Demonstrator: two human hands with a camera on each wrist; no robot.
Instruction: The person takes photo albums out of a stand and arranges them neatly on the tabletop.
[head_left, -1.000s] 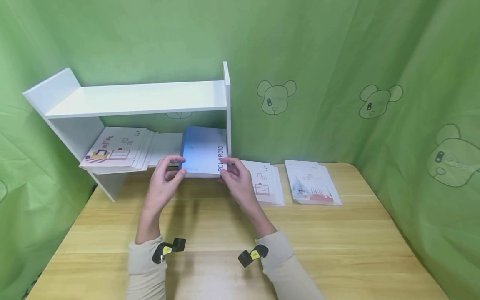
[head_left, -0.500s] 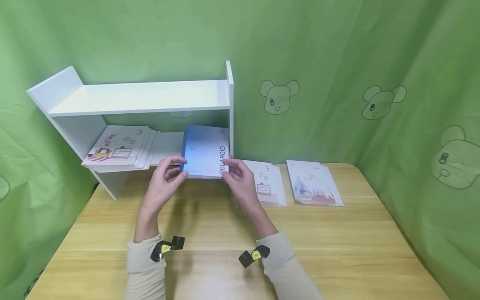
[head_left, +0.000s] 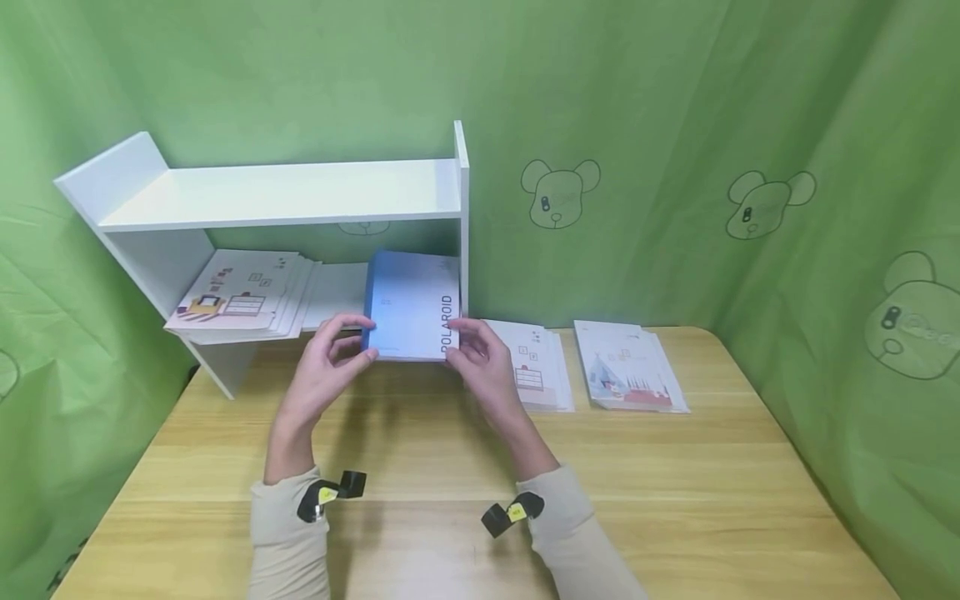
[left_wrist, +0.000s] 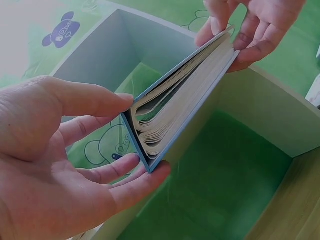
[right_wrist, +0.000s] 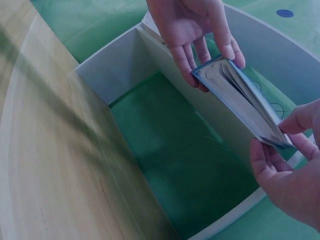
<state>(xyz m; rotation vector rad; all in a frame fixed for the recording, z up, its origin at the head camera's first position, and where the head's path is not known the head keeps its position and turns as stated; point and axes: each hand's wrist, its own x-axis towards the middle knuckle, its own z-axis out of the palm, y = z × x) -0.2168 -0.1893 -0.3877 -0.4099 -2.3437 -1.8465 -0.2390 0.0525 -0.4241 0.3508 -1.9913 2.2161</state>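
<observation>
A blue-and-white photo album (head_left: 412, 304) with "POLAROID" printed along its right side lies level at the right end of the lower shelf, its near edge towards me. My left hand (head_left: 326, 362) pinches its spine side, thumb on one cover and fingers on the other, as the left wrist view shows. On the opposite side my right hand (head_left: 483, 362) grips the near right corner between thumb and fingers. Seen end-on in the left wrist view, the album (left_wrist: 185, 95) has its covers slightly apart, with curved pages between them. Its far end is against or near the upright panel; contact is unclear.
The white two-tier shelf (head_left: 300, 200) stands on the wooden table (head_left: 420, 483) before a green curtain. A stack of picture booklets (head_left: 232, 296) occupies the lower shelf's left end. Two more booklet stacks, one near (head_left: 532, 367) and one farther right (head_left: 630, 367), lie on the table.
The album has come slightly towards me, with both hands still holding it. The whole view has shifted a little to the right; the booklets stay where they were.
</observation>
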